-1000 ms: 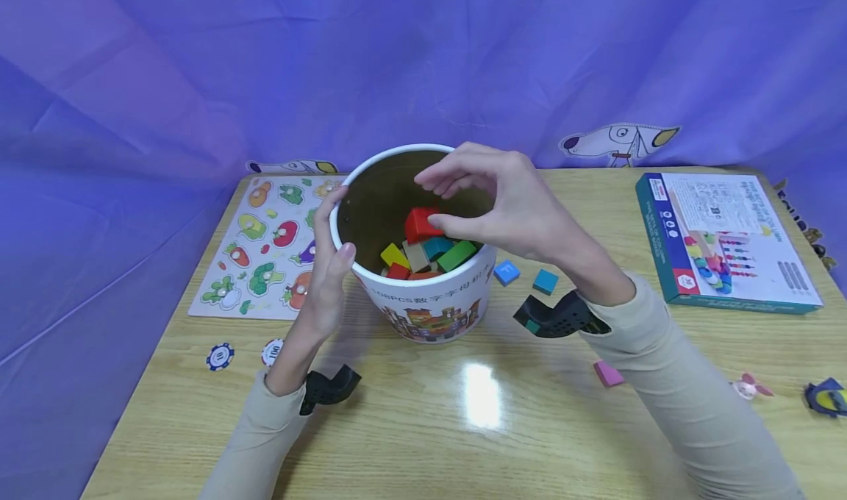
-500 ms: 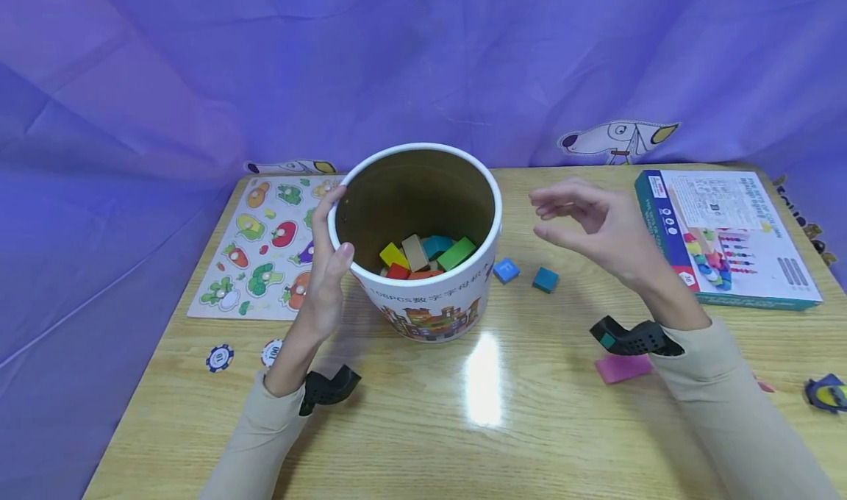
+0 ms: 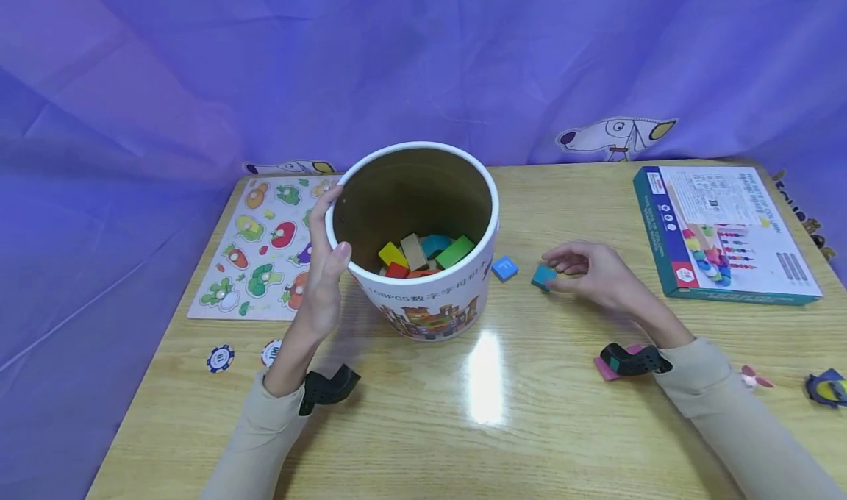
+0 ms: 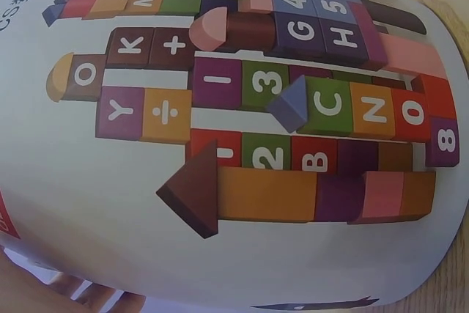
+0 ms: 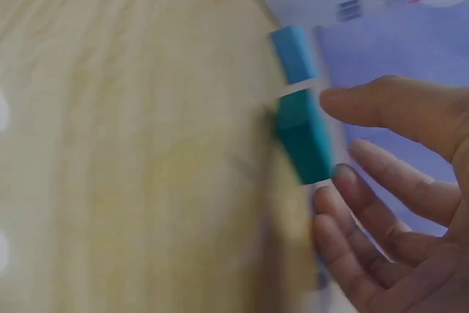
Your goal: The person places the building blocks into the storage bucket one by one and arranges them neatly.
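My left hand point(image 3: 322, 287) grips the rim of a white bucket point(image 3: 423, 283) at its left side, thumb outside and fingers along the edge. Several coloured wooden blocks point(image 3: 413, 254) lie at the bottom inside. In the left wrist view the bucket's printed wall point(image 4: 88, 203) fills the picture. To the right of the bucket, my right hand point(image 3: 595, 276) is at a small teal block point(image 3: 544, 277) on the table, thumb and fingers spread apart around its near side. The right wrist view has the teal block point(image 5: 304, 137) just beyond the thumb and fingertips. A blue letter block point(image 3: 505, 268) lies between bucket and hand.
A vegetable puzzle board point(image 3: 251, 250) lies at the back left, with poker chips point(image 3: 220, 358) in front. A boxed toy set point(image 3: 728, 235) lies back right. A pink block point(image 3: 605, 370) lies under the right wrist; small figures point(image 3: 827, 388) sit far right.
The right hand has released the red block into the bucket, moved out to the right and come down to the teal block. The left hand has kept its grip on the rim.
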Motion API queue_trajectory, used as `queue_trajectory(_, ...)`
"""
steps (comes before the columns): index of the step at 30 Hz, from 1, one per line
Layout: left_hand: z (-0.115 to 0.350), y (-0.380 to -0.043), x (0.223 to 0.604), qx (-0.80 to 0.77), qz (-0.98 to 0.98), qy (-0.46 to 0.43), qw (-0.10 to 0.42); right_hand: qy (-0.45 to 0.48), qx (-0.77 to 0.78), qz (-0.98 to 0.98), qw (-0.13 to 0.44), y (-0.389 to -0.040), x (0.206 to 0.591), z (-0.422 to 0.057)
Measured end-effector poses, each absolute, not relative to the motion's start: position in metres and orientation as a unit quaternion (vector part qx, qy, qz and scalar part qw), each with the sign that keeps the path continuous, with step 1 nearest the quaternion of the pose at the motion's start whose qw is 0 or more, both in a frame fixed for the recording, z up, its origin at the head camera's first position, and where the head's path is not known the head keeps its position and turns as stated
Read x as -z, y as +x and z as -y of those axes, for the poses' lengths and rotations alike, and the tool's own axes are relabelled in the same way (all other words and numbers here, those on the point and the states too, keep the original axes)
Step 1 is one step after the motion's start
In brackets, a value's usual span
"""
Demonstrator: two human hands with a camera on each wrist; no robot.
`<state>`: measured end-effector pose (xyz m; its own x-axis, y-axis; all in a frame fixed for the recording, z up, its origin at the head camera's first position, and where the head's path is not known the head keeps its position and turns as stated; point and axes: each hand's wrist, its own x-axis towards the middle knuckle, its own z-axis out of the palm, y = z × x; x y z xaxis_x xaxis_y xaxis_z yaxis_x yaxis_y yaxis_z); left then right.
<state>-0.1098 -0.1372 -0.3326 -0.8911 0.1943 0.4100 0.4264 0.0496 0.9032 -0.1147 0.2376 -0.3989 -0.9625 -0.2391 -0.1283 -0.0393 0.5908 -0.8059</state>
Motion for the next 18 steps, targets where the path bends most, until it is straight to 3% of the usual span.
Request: queue_trajectory(18, 0.1378, -0.1098, 0.3331, 0.663, 0.710, -0.224, 0.079, -0.071, 0.412, -0.902, 0.107, -0.1116, 0.4053, -0.2314)
